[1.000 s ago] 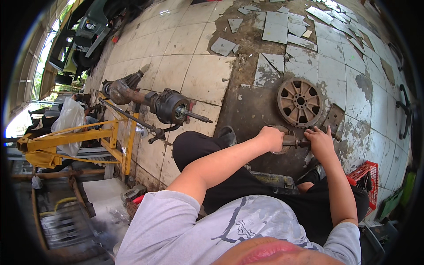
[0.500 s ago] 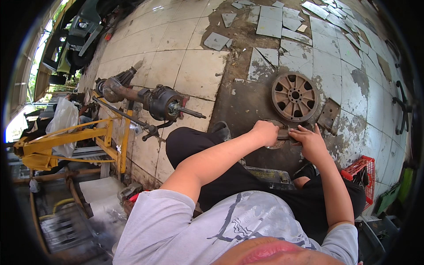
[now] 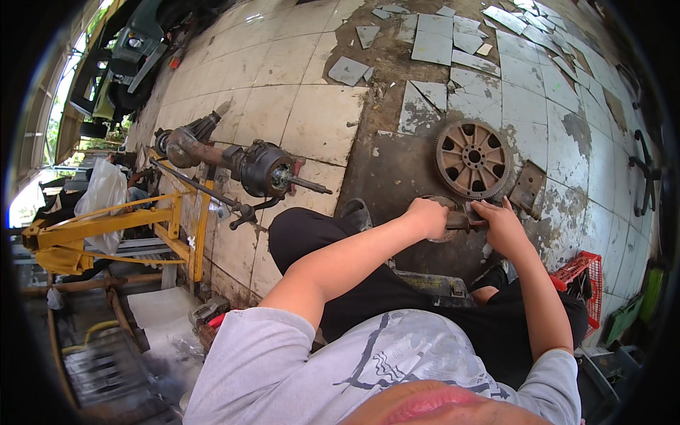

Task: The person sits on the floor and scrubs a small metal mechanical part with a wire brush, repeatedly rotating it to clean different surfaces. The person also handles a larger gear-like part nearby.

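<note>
My left hand [image 3: 428,218] is closed at the left end of a rusty metal part [image 3: 459,220]. What its fingers grip there is partly hidden. On the other end of this part my right hand [image 3: 501,225] has its fingers bent round the edge, with one finger stretched forward. A round metal rim [image 3: 443,200] shows beside and beneath the left hand. Just beyond both hands, a large rusty toothed flywheel [image 3: 473,159] with spoke-like openings lies flat on the floor.
Right of the flywheel lies a rusty metal plate [image 3: 528,183]. An axle assembly [image 3: 263,168] stands at the left, near a yellow metal frame [image 3: 106,231]. A red plastic crate [image 3: 595,283] is by my right knee. Broken floor tiles [image 3: 432,39] lie further off.
My right hand's fingers have drawn in from lying spread over the metal part to bending round its right end, so more of it shows. My left hand stays closed at the other end.
</note>
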{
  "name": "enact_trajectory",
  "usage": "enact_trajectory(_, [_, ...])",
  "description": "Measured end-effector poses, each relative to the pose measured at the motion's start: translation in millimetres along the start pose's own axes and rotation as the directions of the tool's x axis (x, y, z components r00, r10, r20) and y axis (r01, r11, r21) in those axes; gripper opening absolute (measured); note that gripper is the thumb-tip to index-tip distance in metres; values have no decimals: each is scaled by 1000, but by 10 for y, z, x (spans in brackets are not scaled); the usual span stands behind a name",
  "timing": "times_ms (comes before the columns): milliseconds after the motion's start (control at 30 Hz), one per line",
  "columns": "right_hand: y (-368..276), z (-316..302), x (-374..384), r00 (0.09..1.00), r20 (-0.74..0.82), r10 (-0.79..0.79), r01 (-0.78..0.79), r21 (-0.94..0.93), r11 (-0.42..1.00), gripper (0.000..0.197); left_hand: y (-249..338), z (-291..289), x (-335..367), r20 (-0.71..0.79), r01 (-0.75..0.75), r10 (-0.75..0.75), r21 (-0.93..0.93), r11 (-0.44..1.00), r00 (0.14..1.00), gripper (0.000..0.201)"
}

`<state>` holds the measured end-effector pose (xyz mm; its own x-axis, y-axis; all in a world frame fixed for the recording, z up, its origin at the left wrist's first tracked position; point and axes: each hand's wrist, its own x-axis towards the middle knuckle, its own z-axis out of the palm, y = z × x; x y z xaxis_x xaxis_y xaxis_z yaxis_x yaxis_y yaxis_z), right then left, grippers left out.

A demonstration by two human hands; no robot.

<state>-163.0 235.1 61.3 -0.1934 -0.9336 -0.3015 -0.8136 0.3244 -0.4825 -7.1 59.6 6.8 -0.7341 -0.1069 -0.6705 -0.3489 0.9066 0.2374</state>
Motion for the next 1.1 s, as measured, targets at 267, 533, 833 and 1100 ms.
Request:
enact_trajectory(267, [233, 130, 91, 990, 83, 111, -108, -43, 993, 61, -18, 24, 20, 5, 5, -5, -10, 1000, 1000, 58])
enact_trajectory(533, [244, 175, 20, 996, 33, 79, -79, -11, 997, 61, -19, 14, 16, -23, 5, -6, -35, 999, 1000, 43])
enact_trajectory(833, [223, 200, 6, 991, 28, 132, -130, -61, 990, 63, 1, -67, -25, 7, 4, -4, -33, 999, 1000, 49])
enact_trajectory(1100, [145, 113, -17, 995, 93, 36, -39, 33, 999, 60, 19, -109, -21, 30, -2, 3, -36, 999, 1000, 55])
